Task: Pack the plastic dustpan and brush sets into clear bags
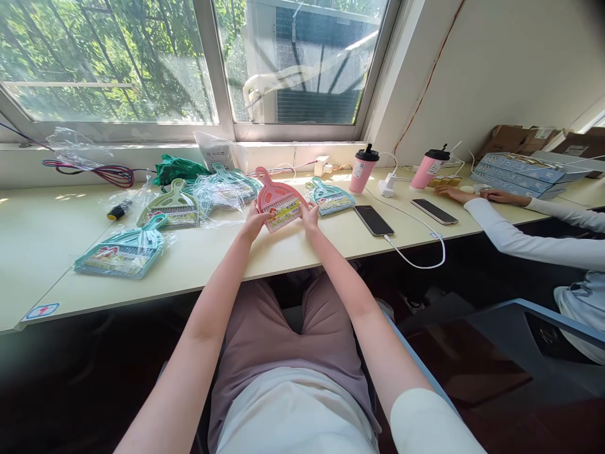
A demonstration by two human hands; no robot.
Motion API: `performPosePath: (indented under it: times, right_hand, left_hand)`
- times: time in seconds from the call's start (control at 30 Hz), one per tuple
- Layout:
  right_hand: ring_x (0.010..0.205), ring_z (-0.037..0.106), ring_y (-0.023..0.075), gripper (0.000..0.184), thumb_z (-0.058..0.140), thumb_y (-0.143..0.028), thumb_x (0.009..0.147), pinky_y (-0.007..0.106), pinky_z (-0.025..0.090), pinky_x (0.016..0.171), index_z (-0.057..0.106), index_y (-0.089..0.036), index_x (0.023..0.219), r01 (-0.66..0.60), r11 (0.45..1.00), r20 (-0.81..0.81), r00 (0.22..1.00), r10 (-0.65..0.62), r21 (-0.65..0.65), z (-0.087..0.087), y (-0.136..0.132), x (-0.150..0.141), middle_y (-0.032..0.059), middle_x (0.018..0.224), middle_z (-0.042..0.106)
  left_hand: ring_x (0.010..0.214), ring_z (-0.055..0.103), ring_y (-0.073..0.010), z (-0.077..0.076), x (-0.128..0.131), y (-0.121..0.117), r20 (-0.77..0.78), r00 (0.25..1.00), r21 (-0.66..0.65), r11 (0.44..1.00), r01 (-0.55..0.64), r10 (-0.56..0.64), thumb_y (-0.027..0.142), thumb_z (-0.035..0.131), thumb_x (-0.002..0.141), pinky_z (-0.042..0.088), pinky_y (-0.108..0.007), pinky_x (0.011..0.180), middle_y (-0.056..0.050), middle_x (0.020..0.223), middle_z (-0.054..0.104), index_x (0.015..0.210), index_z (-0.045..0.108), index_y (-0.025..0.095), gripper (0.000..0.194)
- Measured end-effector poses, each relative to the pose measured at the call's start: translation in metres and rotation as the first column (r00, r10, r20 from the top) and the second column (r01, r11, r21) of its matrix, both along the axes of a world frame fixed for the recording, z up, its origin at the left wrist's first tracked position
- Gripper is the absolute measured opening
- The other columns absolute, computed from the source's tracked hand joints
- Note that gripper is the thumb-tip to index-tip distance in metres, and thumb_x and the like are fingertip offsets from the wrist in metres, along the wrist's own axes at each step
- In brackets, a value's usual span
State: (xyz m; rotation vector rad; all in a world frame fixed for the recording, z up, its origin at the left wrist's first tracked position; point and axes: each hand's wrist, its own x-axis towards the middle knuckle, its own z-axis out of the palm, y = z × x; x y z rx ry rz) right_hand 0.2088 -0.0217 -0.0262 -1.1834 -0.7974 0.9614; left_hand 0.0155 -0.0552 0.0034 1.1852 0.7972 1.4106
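Observation:
Between my two hands I hold a pink dustpan and brush set [278, 195], tilted up above the table, with a printed label across its bristles. My left hand [257, 222] grips its left lower edge, thumb over the label. On the opposite edge, my right hand [309, 215] is closed round the side. A teal dustpan set [331, 197] lies just right of my right hand. To the left are a green dustpan set [174, 208], a wrapped teal dustpan set [231, 186] and, nearer the front edge, another teal dustpan set [123, 250] in clear plastic.
Right of my hands lie a charging phone [373, 221], a second phone [433, 211] and two pink cups, one nearer [363, 170]. A co-worker's hands [472, 194] rest by blue patterned boxes [520, 173]. Cables [104, 173] and a screwdriver [119, 210] are at left.

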Motion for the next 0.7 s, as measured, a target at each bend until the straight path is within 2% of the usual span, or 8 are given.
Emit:
performPosePath:
  times: [0.1,0.2,0.27,0.47,0.7]
  right_hand:
    - [0.105,0.075,0.0178,0.035,0.076,-0.04,0.085,0.033,0.065,0.09,0.056,-0.027,0.112,-0.147,0.988,-0.202,0.967,0.153,0.041,0.003,-0.004,-0.002,0.0039,0.109,0.074]
    - [0.104,0.076,0.0184,0.031,0.083,-0.029,0.079,0.032,0.065,0.094,0.062,-0.025,0.101,-0.311,0.947,-0.264,0.909,0.321,0.081,0.008,-0.012,-0.006,0.0027,0.101,0.078]
    - [0.103,0.077,0.0189,0.032,0.085,-0.02,0.076,0.034,0.064,0.099,0.063,-0.023,0.1,-0.369,0.926,-0.29,0.88,0.377,0.084,0.011,-0.018,-0.01,0.0023,0.099,0.08]
    - [0.107,0.079,0.0233,0.038,0.087,-0.007,0.069,0.043,0.063,0.104,0.064,-0.021,0.095,-0.354,0.933,-0.304,0.883,0.358,0.069,0.014,-0.027,-0.014,0.0025,0.093,0.081]
    - [0.105,0.079,0.0228,0.036,0.085,-0.004,0.068,0.043,0.064,0.104,0.065,-0.021,0.093,-0.317,0.944,-0.3,0.895,0.331,0.097,0.013,-0.024,-0.012,0.002,0.092,0.081]
  left_hand:
    - [0.127,0.064,-0.0333,0.001,-0.001,0.0,0.018,1.0,0.001,1.0,0.0,0.0,0.009,0.082,0.051,0.054,-0.049,0.108,-0.008,0.121,0.07,0.122,0.053,0.022,0.077]
    - [0.127,0.064,-0.0327,0.003,-0.001,-0.001,0.023,1.0,0.001,1.0,0.003,-0.003,0.009,0.083,0.05,0.054,-0.049,0.109,-0.008,0.122,0.069,0.124,0.054,0.022,0.08]
    - [0.126,0.064,-0.0319,0.003,-0.001,-0.001,0.026,1.0,0.01,1.0,0.007,-0.007,0.01,0.084,0.049,0.053,-0.048,0.11,-0.008,0.121,0.069,0.124,0.054,0.021,0.081]
    - [0.127,0.064,-0.0306,0.005,0.003,-0.002,0.012,1.0,0.034,0.999,-0.003,0.002,0.012,0.08,0.054,0.053,-0.049,0.109,-0.008,0.121,0.07,0.134,0.054,0.023,0.085]
    - [0.124,0.065,-0.0311,0.007,0.007,-0.006,0.003,1.0,0.019,1.0,0.013,-0.013,0.016,0.082,0.058,0.055,-0.05,0.107,-0.009,0.123,0.07,0.139,0.055,0.024,0.085]
